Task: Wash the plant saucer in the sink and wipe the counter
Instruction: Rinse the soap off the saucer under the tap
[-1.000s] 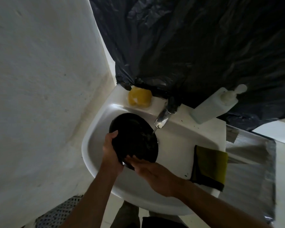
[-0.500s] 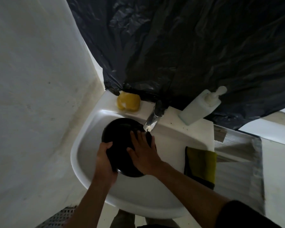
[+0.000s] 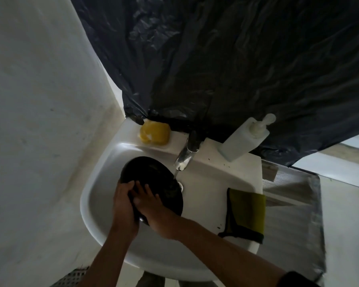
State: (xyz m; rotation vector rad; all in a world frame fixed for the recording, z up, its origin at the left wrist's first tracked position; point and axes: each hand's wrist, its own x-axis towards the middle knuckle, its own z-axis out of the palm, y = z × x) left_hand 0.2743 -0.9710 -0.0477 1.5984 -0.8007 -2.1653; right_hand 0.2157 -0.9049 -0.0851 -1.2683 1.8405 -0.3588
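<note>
Two hands on one black plant saucer [image 3: 153, 177], and it is down in the basin of the white sink [image 3: 101, 168], tipped up on edge with its hollow face turned toward the camera. The left hand [image 3: 122, 206] grips the saucer's near left rim, thumb hooked over the front and fingers curled round behind. The right hand [image 3: 153, 210] lies flat on the inner face, fingers straight and slightly spread, pressing on the dark surface beside the left thumb. Just above and to the right, the chrome tap [image 3: 184, 157] is running, and a thin stream of water [image 3: 176, 174] drops past the saucer's upper right edge. A small chrome fitting [image 3: 181, 186] peeks out right beside that edge. Move out to the ledge: a yellow sponge [image 3: 154, 134] sits at the back left corner, and a pale soap dispenser [image 3: 244, 141] stands right of the tap. On the right side of the sink, a yellow-green cloth [image 3: 247, 214] with dark edging lies draped over the rim, well apart from both hands. Beyond it lies a ribbed silver surface [image 3: 294, 214]. Crinkled black plastic sheeting [image 3: 216, 69] hangs behind the sink, a pale wall [image 3: 39, 100] fills the left, and a floor grate [image 3: 71, 278] shows at the bottom left.
</note>
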